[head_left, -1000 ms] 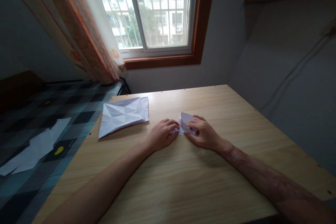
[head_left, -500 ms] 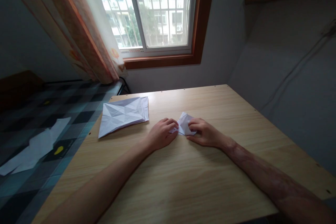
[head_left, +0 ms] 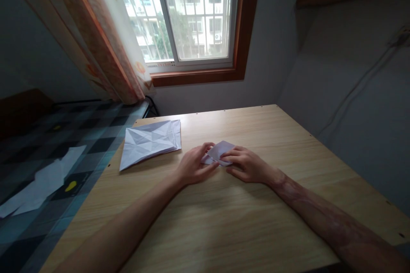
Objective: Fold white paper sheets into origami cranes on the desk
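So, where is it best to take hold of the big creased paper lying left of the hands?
Probably its near long edge, coming from the person's side: the creased paper lies nearly flat, but that edge seems slightly raised with shadow beneath, so fingers could slide under.

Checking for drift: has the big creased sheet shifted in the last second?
No; the creased sheet still lies at the far left corner of the table.

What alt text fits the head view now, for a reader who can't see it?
The left hand and right hand pinch a small folded white paper between them, low over a wooden table. A larger creased white sheet lies on the table to their left; a barred window and curtain are behind.
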A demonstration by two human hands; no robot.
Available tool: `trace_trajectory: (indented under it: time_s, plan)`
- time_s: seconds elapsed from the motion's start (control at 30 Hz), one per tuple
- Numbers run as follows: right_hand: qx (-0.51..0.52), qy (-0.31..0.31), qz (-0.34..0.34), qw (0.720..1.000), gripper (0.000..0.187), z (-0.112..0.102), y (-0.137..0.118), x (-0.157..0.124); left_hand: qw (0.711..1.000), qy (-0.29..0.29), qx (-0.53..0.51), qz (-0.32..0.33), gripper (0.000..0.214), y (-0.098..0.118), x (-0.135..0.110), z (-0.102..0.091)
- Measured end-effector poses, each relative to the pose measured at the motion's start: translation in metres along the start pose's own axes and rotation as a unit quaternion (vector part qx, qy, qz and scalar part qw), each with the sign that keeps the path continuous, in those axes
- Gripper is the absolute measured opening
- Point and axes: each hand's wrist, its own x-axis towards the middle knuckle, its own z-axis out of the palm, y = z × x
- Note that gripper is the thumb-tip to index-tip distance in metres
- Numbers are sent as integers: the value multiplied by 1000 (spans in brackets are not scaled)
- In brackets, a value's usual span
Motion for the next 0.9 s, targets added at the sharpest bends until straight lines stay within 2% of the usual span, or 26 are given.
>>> trace_trajectory:
  time_s: [0.07,0.23,0.43,0.57,0.77,0.9]
  plan:
    - [0,-1,0,1000,37,0,-2,1,1000,6,4,-7,43,1,1,1]
    - [24,18,42,999,29,4,-1,1,999,30,-2,-43,23,-1,4,6]
    - [81,66,103,989,21,14,8,-2,997,37,-22,-61,28,0,6,7]
    - [110,75,136,982,28,18,10,-1,995,42,-51,-75,33,3,8,9]
    - [101,93,115,984,42,21,9,2,994,40,-64,-73,28,2,7,13]
    - [37,94,119,988,28,18,4,3,997,32,-48,-59,29,2,7,12]
